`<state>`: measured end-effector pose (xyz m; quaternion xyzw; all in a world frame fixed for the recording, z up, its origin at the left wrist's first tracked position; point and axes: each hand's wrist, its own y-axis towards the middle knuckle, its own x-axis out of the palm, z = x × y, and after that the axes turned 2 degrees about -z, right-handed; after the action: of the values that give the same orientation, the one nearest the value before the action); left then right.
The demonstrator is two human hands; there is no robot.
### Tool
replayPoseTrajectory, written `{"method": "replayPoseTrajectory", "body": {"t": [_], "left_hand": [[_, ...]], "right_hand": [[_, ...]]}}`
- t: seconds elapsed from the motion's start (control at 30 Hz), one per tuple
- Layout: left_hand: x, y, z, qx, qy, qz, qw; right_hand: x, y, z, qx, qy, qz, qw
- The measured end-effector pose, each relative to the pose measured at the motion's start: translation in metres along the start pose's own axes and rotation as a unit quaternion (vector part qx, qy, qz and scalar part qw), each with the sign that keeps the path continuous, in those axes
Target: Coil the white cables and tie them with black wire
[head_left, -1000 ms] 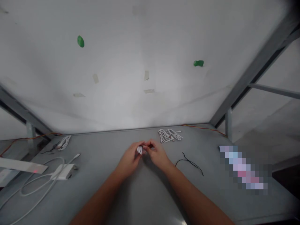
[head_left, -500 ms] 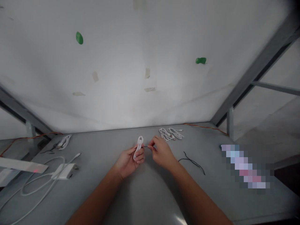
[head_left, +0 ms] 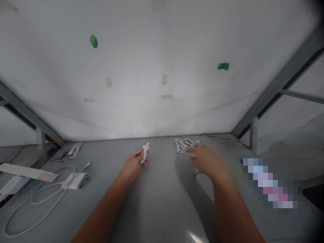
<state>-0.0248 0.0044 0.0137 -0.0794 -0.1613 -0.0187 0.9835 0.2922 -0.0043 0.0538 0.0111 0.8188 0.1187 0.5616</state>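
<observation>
My left hand (head_left: 133, 165) is closed on a coiled white cable (head_left: 144, 153), which stands up out of the fingers above the table. My right hand (head_left: 206, 160) is blurred by motion. Its fingers reach left, thumb and forefinger a little apart, and nothing shows between them. Just beyond these fingertips lie two more coiled white cables, one on the left (head_left: 180, 145) and one on the right (head_left: 189, 143), partly covered by the hand in this view. Under the right hand a short piece of black tie (head_left: 198, 174) shows; the rest is hidden.
On the left are a coiled white cable (head_left: 75, 150) with black ties, a white charger (head_left: 74, 181) with a looping cable, and a white bar (head_left: 27, 171) with a red light. A pixelated object (head_left: 268, 184) lies at right. A pale wall (head_left: 141, 114) rises behind the table.
My right hand has moved right, away from the dark tie it pulled at the coil, towards the other cables. My left hand keeps the coiled cable and has shifted slightly left.
</observation>
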Motion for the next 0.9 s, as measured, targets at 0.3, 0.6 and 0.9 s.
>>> {"method": "replayPoseTrajectory", "body": {"t": [0.3,0.6,0.9], "left_hand": [[0.014,-0.002,-0.021,0.029,0.064,-0.043,0.997],[0.016,0.001,-0.022,0.104,0.181,-0.056,0.976],[0.009,0.005,-0.018,0.070,0.156,-0.047,0.984]], "right_hand": [[0.113,0.013,-0.099,-0.027,0.411,-0.016,0.911],[0.107,0.015,-0.103,0.049,0.567,-0.063,0.820],[0.096,0.017,-0.097,0.106,0.688,-0.080,0.713]]}}
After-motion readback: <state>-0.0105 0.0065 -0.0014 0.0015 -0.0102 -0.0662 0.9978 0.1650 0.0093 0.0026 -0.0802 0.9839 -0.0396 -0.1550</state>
